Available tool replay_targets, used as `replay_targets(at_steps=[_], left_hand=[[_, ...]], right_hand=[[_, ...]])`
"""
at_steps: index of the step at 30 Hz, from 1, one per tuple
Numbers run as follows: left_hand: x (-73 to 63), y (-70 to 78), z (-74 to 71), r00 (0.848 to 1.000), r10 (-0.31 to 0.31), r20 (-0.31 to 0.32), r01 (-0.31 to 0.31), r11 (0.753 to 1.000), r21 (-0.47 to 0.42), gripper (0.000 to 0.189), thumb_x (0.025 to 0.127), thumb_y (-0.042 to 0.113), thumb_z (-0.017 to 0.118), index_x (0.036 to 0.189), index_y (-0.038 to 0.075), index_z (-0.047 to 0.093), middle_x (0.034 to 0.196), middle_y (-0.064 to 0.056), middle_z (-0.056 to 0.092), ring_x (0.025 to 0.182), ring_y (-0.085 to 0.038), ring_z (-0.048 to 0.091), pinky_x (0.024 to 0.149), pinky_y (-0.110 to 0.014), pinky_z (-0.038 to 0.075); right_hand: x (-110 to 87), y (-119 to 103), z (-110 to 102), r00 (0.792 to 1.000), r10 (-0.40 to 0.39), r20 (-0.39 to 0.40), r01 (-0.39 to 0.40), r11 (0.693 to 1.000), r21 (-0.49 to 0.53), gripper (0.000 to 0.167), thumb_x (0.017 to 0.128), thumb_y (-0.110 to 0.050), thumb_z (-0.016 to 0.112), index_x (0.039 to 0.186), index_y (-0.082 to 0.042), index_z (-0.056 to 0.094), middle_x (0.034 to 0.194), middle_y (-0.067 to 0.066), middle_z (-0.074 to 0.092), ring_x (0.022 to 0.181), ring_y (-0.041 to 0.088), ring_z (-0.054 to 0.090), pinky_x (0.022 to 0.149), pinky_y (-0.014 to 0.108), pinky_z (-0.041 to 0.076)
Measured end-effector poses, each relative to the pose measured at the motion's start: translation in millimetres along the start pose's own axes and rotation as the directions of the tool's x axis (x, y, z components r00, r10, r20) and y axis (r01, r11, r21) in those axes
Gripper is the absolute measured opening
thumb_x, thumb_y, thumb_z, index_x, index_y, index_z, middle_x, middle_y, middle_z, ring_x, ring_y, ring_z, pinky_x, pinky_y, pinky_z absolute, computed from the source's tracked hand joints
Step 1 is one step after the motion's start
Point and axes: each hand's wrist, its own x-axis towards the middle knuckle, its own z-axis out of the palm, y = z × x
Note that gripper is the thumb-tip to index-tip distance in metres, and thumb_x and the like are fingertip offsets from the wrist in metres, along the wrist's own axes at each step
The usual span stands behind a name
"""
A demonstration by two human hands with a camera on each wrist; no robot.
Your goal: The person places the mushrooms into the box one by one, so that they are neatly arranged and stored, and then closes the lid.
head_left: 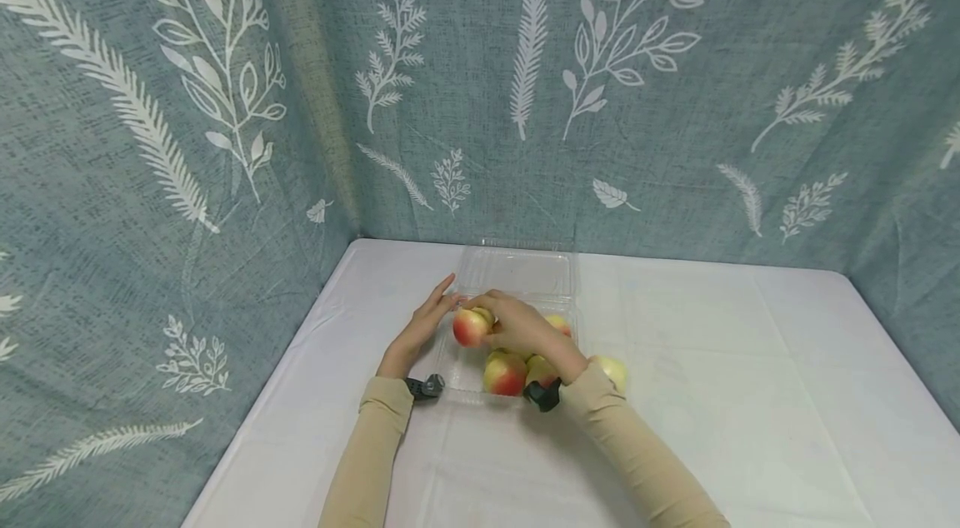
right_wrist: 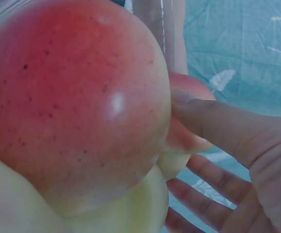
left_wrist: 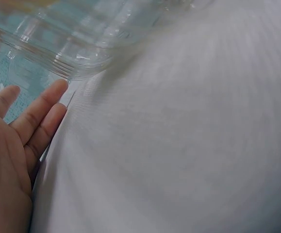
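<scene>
My right hand [head_left: 521, 326] grips a red-and-yellow apple [head_left: 470, 328] over the left part of a clear plastic clamshell box [head_left: 459, 374]. In the right wrist view the thumb presses on that apple [right_wrist: 191, 85], while another large red apple [right_wrist: 77, 102] fills the foreground. Several more apples [head_left: 505, 374] sit in the box, partly covered by my right hand and wrist. My left hand [head_left: 423, 326] is at the box's left side with its fingers extended. In the left wrist view those fingers [left_wrist: 36, 116] lie close to the box wall; whether they touch it I cannot tell.
The box's transparent lid [head_left: 517, 271] lies folded back toward the curtain [head_left: 465, 95]. A yellowish apple [head_left: 613, 370] is on the white tablecloth [head_left: 720, 395], right of the box and partly behind my right forearm.
</scene>
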Motion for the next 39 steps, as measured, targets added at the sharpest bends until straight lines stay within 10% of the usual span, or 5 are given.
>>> replay_targets(at_steps=[15, 39], left_hand=[[11.3, -17.7, 1.5, 1.000, -0.005, -0.006, 0.005, 1.000, -0.016, 0.059, 0.098, 0.045, 0.040, 0.149, 0.029, 0.016, 0.138, -0.011, 0.048, 0.129, -0.029, 0.038, 0.111, -0.055, 0.013], [-7.0, 10.6, 0.0, 0.999, -0.030, 0.038, 0.031, 0.999, -0.023, 0.058, 0.099, 0.041, 0.038, 0.150, 0.026, 0.014, 0.141, -0.014, 0.043, 0.133, -0.031, 0.034, 0.111, -0.056, 0.012]], right_hand=[[4.9, 1.1, 2.9, 0.998, 0.040, 0.057, -0.033, 0.993, -0.112, 0.049, 0.079, -0.020, 0.074, 0.125, -0.012, 0.056, 0.122, 0.008, 0.057, 0.091, 0.019, 0.056, 0.083, 0.037, 0.047], [9.9, 7.4, 7.0, 0.987, 0.113, 0.112, -0.103, 0.991, -0.091, 0.049, 0.081, -0.023, 0.072, 0.127, -0.015, 0.055, 0.118, 0.008, 0.056, 0.084, 0.016, 0.054, 0.077, 0.035, 0.047]])
